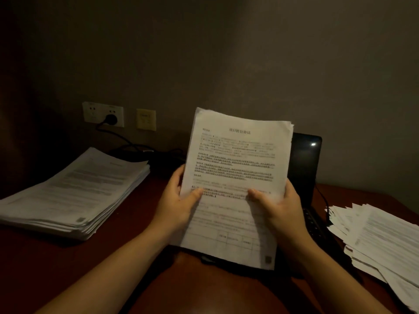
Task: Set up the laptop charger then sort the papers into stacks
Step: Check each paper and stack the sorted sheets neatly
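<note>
Both bare forearms reached in from the bottom edge, and between them the left hand (179,200) and right hand (278,205) held a sheaf of papers (238,159) upright, tilted slightly to the right, in front of the camera. Each thumb pressed on the printed front page while the fingers (178,177) curled behind the sheets, so both hands were clamped on the sheaf's side edges. Behind it an open black laptop (303,159) stood on the dark reddish-brown surface (68,268), its screen dark but for a small glint of light, most of it hidden by the pages. On the left of the surface lay a thick, fairly neat stack (74,189) of printed sheets; on the right, a loose pile (381,236) fanned out with its corners askew. The room was dim, with a plain grey-brown wall (249,53) behind. A white double socket (103,114) on it carried a black plug (111,120), whose cable (118,135) ran down into a dark tangle of cord behind the neat stack. Just beside the socket sat a yellowish plate (146,119).
</note>
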